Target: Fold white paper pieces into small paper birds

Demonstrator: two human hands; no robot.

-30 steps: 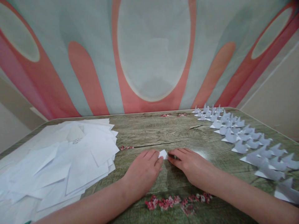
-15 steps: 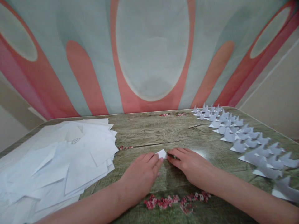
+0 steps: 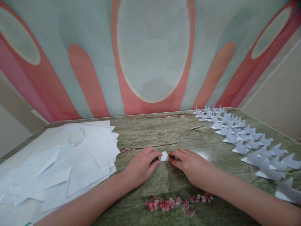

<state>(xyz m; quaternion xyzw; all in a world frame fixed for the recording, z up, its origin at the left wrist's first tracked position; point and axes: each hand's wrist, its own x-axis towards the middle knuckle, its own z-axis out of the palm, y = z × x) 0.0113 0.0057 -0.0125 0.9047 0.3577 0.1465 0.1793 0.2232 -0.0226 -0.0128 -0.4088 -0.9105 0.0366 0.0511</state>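
A small folded piece of white paper (image 3: 165,156) lies on the table between my two hands, its pointed top facing away from me. My left hand (image 3: 144,164) pinches its left edge between thumb and fingers. On the other side, my right hand (image 3: 184,161) has its fingertips closed on the right edge. Both forearms rest low over the wood-patterned table (image 3: 150,128). The fingertips hide the paper's two side ends.
A wide, loose pile of white paper sheets (image 3: 89,157) covers the left of the table. Rows of folded white paper birds (image 3: 241,147) stand along the right side. Behind the table hangs a red and grey-green patterned backdrop (image 3: 152,108).
My left hand has shifted from lying across the paper's near left side to pinching its left edge, with the thumb now visible. My right hand has stayed nearly still.
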